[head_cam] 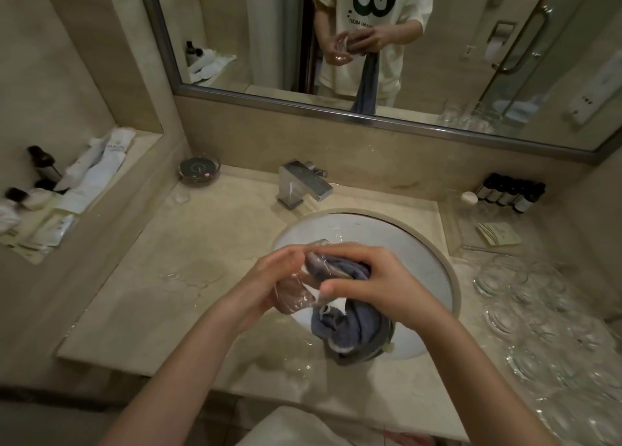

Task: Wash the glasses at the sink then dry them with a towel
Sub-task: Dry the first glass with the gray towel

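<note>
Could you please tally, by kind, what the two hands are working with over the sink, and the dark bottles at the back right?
Hands: 2, left hand and right hand
Glass being dried: 1
Blue-grey towel: 1
Dark bottles: about 5, tightly packed
Total: about 9

Over the sink (434,253) my left hand (269,280) grips a clear glass (296,297) while my right hand (373,277) pushes the blue towel (350,324) into it.

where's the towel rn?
Head view, centre: the blue-grey towel is in the right hand, pushed into the glass held by the left hand, its tail hanging over the sink.
</note>
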The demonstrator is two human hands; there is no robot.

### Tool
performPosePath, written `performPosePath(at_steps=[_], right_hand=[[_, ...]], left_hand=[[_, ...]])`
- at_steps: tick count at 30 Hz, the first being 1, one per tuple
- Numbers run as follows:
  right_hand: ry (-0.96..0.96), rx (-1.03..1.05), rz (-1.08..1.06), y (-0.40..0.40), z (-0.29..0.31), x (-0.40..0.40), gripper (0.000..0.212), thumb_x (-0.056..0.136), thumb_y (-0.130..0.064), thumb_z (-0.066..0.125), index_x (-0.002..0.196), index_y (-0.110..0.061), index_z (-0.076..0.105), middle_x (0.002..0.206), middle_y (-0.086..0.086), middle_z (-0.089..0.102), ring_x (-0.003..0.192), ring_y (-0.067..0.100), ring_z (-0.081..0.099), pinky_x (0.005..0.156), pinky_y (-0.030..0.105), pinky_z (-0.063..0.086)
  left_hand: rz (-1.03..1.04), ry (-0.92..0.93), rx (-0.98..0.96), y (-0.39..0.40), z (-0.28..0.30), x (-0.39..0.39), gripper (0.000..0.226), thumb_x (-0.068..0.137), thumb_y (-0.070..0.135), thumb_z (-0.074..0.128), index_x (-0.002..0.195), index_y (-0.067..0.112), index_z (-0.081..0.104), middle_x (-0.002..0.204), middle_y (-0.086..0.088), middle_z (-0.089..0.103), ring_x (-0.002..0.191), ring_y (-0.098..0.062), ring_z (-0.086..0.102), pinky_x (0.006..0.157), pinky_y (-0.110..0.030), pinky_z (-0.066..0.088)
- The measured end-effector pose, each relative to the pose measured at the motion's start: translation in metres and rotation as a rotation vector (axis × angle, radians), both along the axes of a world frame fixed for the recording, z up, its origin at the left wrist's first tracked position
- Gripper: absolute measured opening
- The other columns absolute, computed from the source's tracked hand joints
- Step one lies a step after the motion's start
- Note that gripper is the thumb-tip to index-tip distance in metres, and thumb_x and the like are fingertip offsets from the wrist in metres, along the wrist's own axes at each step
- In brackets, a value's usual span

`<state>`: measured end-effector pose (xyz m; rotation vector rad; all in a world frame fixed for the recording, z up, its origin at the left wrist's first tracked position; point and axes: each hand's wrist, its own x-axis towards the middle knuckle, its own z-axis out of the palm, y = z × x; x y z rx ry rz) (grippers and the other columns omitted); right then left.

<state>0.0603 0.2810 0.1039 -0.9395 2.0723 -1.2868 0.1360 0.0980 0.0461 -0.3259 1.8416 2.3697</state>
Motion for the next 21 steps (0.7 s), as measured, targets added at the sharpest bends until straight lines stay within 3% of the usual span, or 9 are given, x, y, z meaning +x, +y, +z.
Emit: performPosePath(at_steps=[5,7,11,17,21], right_hand=[[-0.023,-0.197,-0.293,-0.003,-0.014,0.007,0.049,0.072,-0.034,0.081,0.119,-0.032,0.066,0.115,-0.014,0.068,0.107,-0.002,0.062,0.089,0.013,0.047],[0.016,-0.238,-0.365,-0.007,-0.017,0.01,0.043,0.079,-0.031,0.077,0.118,-0.04,0.061,0.118,-0.018,0.065,0.109,-0.008,0.058,0.088,0.008,0.044],[0.096,-0.297,-0.487,-0.011,-0.025,0.016,0.043,0.083,-0.04,0.065,0.123,-0.046,0.052,0.129,-0.02,0.058,0.118,-0.008,0.051,0.096,0.008,0.039],[0.228,-0.345,-0.604,-0.009,-0.037,0.035,0.042,0.091,-0.047,0.052,0.13,-0.049,0.04,0.146,-0.015,0.043,0.133,-0.008,0.036,0.101,0.001,0.026],[0.279,-0.375,-0.649,-0.005,-0.041,0.039,0.04,0.093,-0.046,0.042,0.133,-0.05,0.036,0.152,-0.011,0.037,0.138,-0.005,0.03,0.101,-0.001,0.022]], left_hand=[[0.282,-0.095,0.16,0.026,0.0,0.003,0.068,0.069,0.065,0.069,0.12,0.021,0.063,0.103,-0.021,0.072,0.079,-0.029,0.07,0.069,-0.032,0.051],[0.378,-0.114,0.234,0.04,0.005,0.003,0.07,0.062,0.061,0.064,0.118,0.02,0.063,0.101,-0.019,0.073,0.076,-0.027,0.071,0.067,-0.032,0.054],[0.567,-0.139,0.259,0.064,0.01,0.003,0.072,0.055,0.066,0.063,0.113,0.024,0.064,0.1,-0.011,0.075,0.088,-0.026,0.072,0.075,-0.036,0.055],[0.787,-0.079,0.128,0.093,0.015,-0.001,0.057,0.063,0.067,0.059,0.102,0.027,0.062,0.098,0.002,0.07,0.092,-0.024,0.069,0.08,-0.044,0.053],[0.699,-0.024,-0.137,0.098,0.009,0.001,0.047,0.073,0.074,0.052,0.089,0.032,0.063,0.081,0.006,0.07,0.085,-0.016,0.068,0.084,-0.038,0.052]])
